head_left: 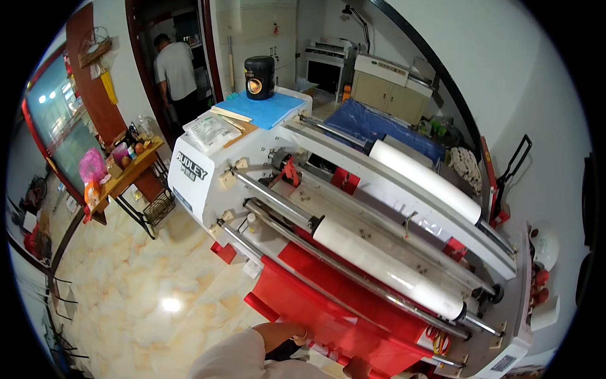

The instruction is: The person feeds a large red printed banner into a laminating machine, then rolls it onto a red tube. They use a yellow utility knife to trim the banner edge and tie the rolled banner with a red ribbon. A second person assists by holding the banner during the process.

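Sleeve [230, 355]: pale, foremost
Left hand [295, 331], right hand [358, 367]: near the red sheet [328, 319]'s lower edge; grip cannot be told
Red sheet: below front white roll [388, 266]; best kept even, square

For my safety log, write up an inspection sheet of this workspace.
Surface: light-blue sheet on white machine housing.
Job's things: red sheet at front; upper white roll and lower white roll on shafts.
Clutter: black canister on light-blue sheet; pale sticks, plastic packet nearby.
Hands: left hand, right hand near red sheet's lower part; grip unclear.
Cables: none clearly identifiable.
Surroundings: person seen from behind; wooden side table; marbled floor.
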